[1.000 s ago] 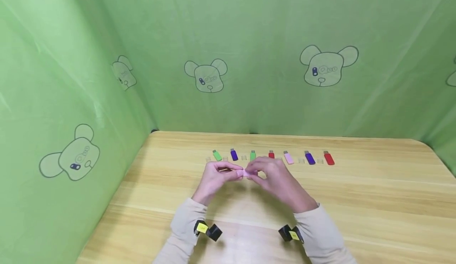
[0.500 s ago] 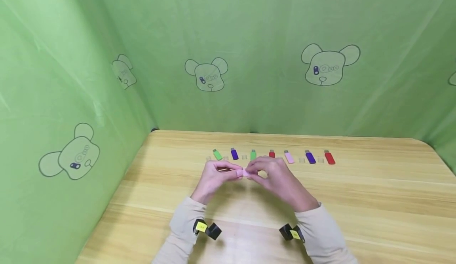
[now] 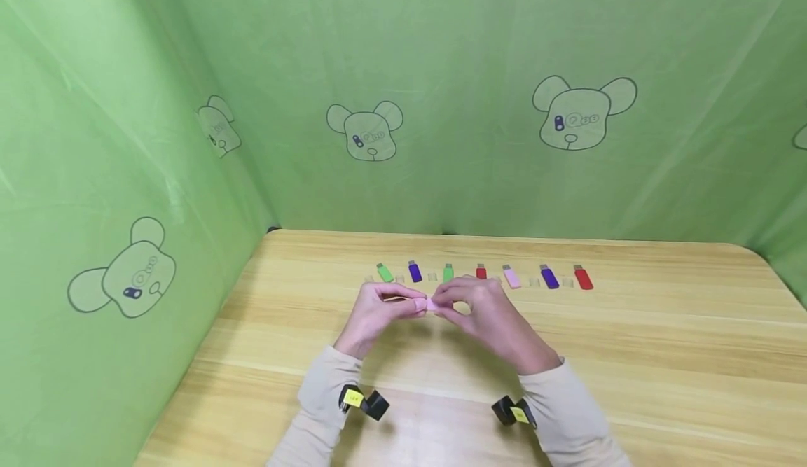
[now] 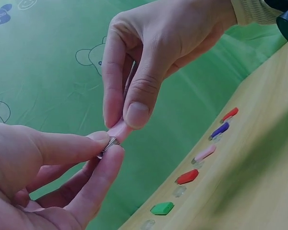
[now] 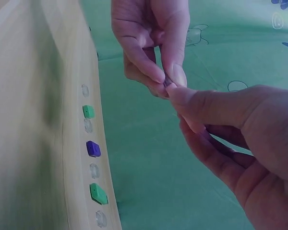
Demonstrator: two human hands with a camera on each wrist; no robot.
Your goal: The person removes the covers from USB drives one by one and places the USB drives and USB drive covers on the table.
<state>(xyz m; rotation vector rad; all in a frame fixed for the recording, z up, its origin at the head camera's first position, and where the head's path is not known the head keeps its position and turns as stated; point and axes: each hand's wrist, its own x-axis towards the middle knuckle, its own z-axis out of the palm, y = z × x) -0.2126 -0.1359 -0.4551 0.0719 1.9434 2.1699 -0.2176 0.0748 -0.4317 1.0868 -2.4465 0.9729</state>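
Note:
A pink USB stick (image 4: 120, 130) is held in the air above the table, its silver plug (image 4: 112, 142) pointing at the left hand. The right hand (image 3: 476, 306) pinches its pink body between thumb and fingers. At the plug end, the left hand (image 3: 381, 311) pinches a small clear cap (image 4: 100, 155) between thumb and forefinger. Most of the cap is hidden by those fingertips, and I cannot tell how far it sits over the plug. In the right wrist view the two hands' fingertips meet at the plug.
Several uncapped USB sticks lie in a row at the back of the wooden table (image 3: 662, 341): green (image 3: 384, 274), purple (image 3: 415, 272), red (image 3: 583, 278) and pink (image 3: 511, 276). Clear caps (image 3: 534, 283) lie between them. Green cloth (image 3: 454, 194) stands behind and at the left.
Both hands stay almost in place around the pink USB stick; the left hand has shifted very slightly to the left. The row on the table is unchanged.

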